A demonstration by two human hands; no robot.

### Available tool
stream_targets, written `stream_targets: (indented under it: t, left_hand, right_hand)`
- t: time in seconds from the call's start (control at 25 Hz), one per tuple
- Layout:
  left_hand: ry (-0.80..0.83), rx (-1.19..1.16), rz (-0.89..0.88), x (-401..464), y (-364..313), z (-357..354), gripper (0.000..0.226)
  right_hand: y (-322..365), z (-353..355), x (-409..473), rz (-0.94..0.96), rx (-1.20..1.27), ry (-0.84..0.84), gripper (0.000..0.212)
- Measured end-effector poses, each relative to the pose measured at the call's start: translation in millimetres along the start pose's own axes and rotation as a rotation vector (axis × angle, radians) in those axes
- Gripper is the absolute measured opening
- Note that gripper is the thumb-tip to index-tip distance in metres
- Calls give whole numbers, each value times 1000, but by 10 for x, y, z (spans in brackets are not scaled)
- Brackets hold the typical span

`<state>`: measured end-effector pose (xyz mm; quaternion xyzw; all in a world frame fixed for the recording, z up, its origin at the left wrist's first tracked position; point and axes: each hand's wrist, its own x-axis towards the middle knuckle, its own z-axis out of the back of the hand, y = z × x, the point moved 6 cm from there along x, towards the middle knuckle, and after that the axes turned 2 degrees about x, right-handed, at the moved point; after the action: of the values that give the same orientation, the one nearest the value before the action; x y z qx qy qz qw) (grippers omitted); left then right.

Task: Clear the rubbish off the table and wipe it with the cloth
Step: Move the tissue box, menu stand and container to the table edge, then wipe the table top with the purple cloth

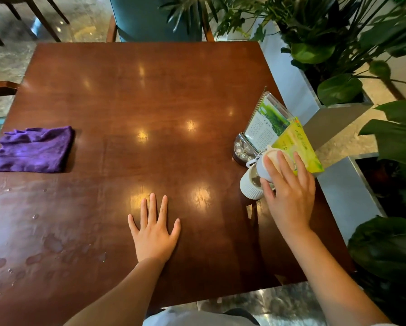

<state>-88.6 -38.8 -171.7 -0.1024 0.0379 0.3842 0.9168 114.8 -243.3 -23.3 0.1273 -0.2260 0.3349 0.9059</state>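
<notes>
A folded purple cloth (33, 149) lies near the left edge of the brown wooden table (138, 102). Water drops and wet patches (53, 243) spread over the table's near left part. My left hand (153, 231) rests flat on the table, fingers spread, holding nothing. My right hand (289, 191) is at the right edge, its fingers curled around a white cup-like container (263, 168) that tilts over a second white ribbed cup (250, 185) standing on the table. A yellow-green packet (298, 147) lies just behind my fingers.
A clear acrylic menu stand (265, 123) with a dark call-button base (242, 151) stands behind the cups. Metal planters with leafy plants (338, 67) line the table's right side. A teal chair (150, 17) stands at the far edge.
</notes>
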Motion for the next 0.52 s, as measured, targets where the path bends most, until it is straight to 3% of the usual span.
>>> stream_targets:
  t: [0.32,0.52]
  left_hand:
    - [30,5,-8,4,-6,-3,67]
    - [233,94,-8,48,2,110,69]
  right_hand:
    - [129,33,-24,-43,-20,155,56]
    - [672,153,28,45,124,97,42]
